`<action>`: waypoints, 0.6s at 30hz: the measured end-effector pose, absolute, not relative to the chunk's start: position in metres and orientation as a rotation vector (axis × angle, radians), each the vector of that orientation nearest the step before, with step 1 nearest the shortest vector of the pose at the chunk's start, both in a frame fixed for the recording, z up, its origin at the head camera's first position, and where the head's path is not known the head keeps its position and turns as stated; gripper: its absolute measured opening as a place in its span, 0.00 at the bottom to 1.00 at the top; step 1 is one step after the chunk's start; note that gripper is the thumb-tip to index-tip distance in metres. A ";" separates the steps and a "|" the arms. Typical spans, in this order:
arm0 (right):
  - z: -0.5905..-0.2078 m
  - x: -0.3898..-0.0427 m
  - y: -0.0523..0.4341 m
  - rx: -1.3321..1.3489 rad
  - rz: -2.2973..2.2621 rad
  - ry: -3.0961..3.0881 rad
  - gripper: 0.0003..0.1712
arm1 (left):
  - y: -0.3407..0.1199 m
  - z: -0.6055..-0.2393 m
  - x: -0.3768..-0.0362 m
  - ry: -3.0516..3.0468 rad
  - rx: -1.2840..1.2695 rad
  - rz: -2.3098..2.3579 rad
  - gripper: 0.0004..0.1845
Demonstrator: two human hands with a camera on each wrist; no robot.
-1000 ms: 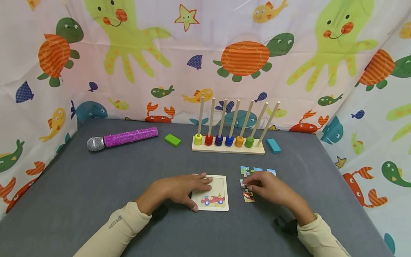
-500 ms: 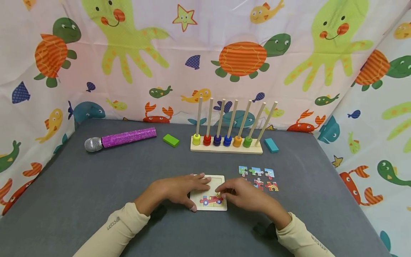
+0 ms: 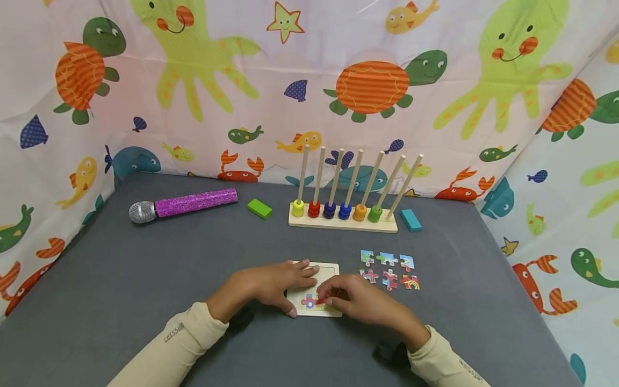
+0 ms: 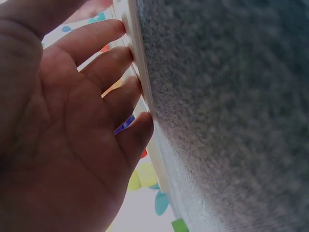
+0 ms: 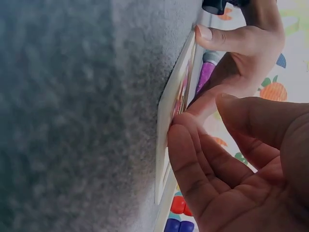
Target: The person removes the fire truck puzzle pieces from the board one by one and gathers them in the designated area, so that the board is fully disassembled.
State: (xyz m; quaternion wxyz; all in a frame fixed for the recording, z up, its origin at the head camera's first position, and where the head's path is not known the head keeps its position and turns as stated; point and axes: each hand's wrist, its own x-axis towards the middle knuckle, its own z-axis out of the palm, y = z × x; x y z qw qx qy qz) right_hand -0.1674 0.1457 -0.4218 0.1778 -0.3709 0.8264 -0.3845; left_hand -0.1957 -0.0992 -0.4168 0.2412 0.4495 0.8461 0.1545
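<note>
My left hand [image 3: 276,283] rests on the shallow wooden puzzle board [image 3: 330,272], fingers spread across its left side and thumb at the lower left edge. In the left wrist view, fingertips [image 4: 126,54] touch the board's rim. A car picture with a blue wheel shows on a puzzle piece [image 3: 308,302] in the board's lower part. Over the lower right of the board, my right hand [image 3: 359,298] has curled fingers and pinches a red puzzle piece [image 3: 320,301], mostly hidden by the fingertips. In the right wrist view, fingers [image 5: 186,154] meet the board [image 5: 164,130].
Two rows of loose puzzle pieces [image 3: 389,279] lie right of the board. Behind stands a wooden peg stand [image 3: 343,222] with coloured beads, between a green block [image 3: 259,208] and a teal block [image 3: 411,220]. A glittery purple microphone [image 3: 195,203] lies at the left.
My right hand has moved left from the loose pieces onto the board, and its fingertips have shifted slightly over the car picture. My left hand has stayed on the board.
</note>
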 end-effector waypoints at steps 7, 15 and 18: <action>-0.423 -0.166 0.139 -1.025 -1.086 2.354 0.07 | -0.106 -0.418 -0.196 2.320 1.226 0.410 0.41; -0.425 -0.163 0.138 -1.133 -1.125 2.394 0.09 | -0.103 -0.415 -0.195 2.318 1.260 0.408 0.41; -0.425 -0.161 0.138 -1.169 -1.099 2.436 0.10 | -0.102 -0.417 -0.192 2.326 1.257 0.387 0.40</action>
